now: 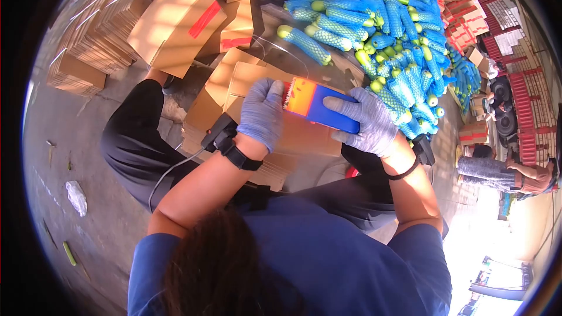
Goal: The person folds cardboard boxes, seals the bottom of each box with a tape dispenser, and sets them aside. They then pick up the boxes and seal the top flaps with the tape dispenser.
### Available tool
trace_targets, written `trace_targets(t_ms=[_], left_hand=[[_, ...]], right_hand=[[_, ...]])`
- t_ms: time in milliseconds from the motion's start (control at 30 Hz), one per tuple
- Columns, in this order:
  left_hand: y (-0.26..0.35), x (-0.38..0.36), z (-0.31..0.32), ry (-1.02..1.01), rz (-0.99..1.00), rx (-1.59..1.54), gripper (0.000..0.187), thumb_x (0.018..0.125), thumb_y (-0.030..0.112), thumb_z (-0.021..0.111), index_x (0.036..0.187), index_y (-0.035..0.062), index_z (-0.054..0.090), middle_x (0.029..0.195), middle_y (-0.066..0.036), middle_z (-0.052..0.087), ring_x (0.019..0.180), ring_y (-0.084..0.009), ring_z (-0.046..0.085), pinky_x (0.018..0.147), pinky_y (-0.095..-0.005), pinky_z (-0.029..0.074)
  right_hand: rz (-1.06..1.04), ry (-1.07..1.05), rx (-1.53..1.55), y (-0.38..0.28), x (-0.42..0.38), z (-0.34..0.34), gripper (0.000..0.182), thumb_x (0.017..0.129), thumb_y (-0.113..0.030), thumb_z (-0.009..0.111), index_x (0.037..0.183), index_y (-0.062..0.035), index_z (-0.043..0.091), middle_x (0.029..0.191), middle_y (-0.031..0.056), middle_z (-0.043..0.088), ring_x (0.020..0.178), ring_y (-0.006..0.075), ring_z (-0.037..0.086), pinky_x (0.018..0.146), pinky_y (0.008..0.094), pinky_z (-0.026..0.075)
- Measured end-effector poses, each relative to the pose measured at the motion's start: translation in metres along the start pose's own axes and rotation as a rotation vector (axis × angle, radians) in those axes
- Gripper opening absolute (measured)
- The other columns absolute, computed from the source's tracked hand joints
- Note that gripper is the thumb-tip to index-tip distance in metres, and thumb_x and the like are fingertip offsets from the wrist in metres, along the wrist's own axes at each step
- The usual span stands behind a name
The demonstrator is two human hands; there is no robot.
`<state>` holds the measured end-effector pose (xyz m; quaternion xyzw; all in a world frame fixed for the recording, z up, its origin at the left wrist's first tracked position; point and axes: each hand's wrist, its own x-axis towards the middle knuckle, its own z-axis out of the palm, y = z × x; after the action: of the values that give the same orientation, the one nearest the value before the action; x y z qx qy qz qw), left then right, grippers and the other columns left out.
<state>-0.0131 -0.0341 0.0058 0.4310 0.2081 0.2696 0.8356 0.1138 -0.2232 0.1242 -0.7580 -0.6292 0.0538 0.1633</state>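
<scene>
A: What are the fingers doing?

B: R hand, gray-gloved, grips the blue end of an orange-and-blue tool, thumb across its upper face. L hand, also gray-gloved, is closed at the tool's orange, toothed end, thumb pressed to the fingers; can't tell if anything's pinched there.

A: And the tool's position?

B: Btwn the two hands, above an open carton w/ raised flaps. A black wrist device w/ a cable sits left of the tool; a dark band circles the wrist to its lower right.

A: Farther out?

B: Upper left of the tool, a brown box w/ red tape, & past it stacked flat cardboard. Upper right of the tool, a big pile of green veg in blue netting (exact type's hard to tell), w/ red-marked boxes beyond.

A: Anything near the edges?

B: Far right of the tool, another person near a red truck. Far lower left of it, a clear plastic scrap & one green veg piece on the floor.
</scene>
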Motion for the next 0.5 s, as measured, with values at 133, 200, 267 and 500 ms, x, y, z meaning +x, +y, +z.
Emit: trace_targets(t_ms=[133,200,267,500], left_hand=[[0.024,0.031,-0.072,0.076,0.227,0.198,0.012,0.098,0.014,0.062,0.092,0.0033,0.06,0.082,0.0,0.059,0.074,-0.0085,0.051,0.07,-0.0253,0.045],[0.072,0.035,-0.088,0.333,0.063,0.076,0.011,0.098,0.012,0.061,0.092,0.0035,0.061,0.083,-0.003,0.062,0.075,-0.0109,0.058,0.07,-0.0264,0.049],[0.068,0.061,-0.147,0.404,-0.036,0.16,0.012,0.1,0.013,0.057,0.092,0.0047,0.062,0.08,-0.003,0.063,0.071,-0.014,0.06,0.065,-0.029,0.051],[-0.039,0.093,-0.234,0.378,-0.324,0.785,0.032,0.098,0.029,0.057,0.109,0.001,0.067,0.091,-0.014,0.071,0.085,-0.0268,0.065,0.084,-0.039,0.049]], right_hand=[[0.017,-0.134,0.046,-0.016,0.027,-0.017,0.066,0.071,-0.047,0.08,0.13,-0.0215,0.066,0.097,0.0177,0.058,0.083,0.0385,0.059,0.075,0.0462,0.05],[-0.013,-0.239,-0.142,-0.02,0.039,-0.019,0.064,0.071,-0.047,0.079,0.129,-0.0222,0.066,0.09,0.0158,0.058,0.077,0.0366,0.058,0.071,0.0453,0.049],[-0.027,-0.228,-0.147,-0.022,0.052,-0.012,0.061,0.074,-0.047,0.076,0.13,-0.0249,0.065,0.091,0.017,0.058,0.076,0.037,0.059,0.07,0.045,0.049],[0.022,-0.429,-0.264,-0.054,0.099,-0.012,0.052,0.084,-0.041,0.062,0.136,-0.0368,0.057,0.094,0.0185,0.062,0.084,0.0358,0.067,0.073,0.0462,0.052]])
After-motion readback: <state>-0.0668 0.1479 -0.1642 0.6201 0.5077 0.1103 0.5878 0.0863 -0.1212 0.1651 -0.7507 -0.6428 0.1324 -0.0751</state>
